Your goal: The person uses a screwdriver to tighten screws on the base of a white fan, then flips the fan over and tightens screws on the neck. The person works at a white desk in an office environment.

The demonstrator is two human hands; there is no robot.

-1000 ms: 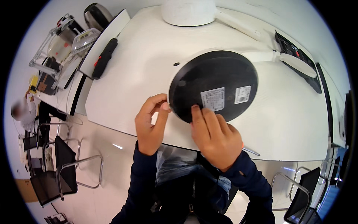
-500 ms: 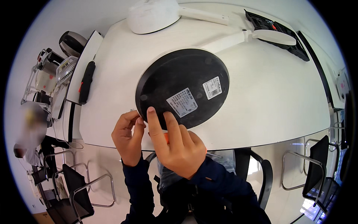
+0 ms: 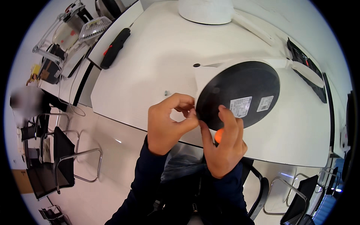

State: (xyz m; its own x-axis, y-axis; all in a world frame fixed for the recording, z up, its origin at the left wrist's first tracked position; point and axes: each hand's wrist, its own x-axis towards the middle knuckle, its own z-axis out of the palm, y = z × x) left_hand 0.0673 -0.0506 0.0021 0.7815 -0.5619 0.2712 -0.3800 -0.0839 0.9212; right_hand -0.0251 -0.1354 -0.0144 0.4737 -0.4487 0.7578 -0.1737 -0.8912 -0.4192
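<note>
A white desk lamp lies with its round base tipped up, the black underside (image 3: 225,88) with two pale labels facing me. My left hand (image 3: 168,122) is closed at the base's left rim, thumb and fingers pinching there; whether a small part is between the tips is hidden. In my right hand (image 3: 227,146), a tool with an orange end (image 3: 218,135) is tucked against the palm; its kind is hidden. The right fingertips rest near the underside's lower edge. Beyond the base, a flat white disc (image 3: 307,74) joins the lamp's white arm.
Small metal screws (image 3: 167,93) lie left of the base. A black power screwdriver (image 3: 116,48) rests at the table's left. Another white round-based piece (image 3: 205,11) stands at the back, and a black tool case (image 3: 305,63) lies far right. Chairs (image 3: 63,161) stand below.
My view has swung left, so the table things appear further right. The base is tipped up more steeply. My left hand has moved up its left rim, and the small screws now show.
</note>
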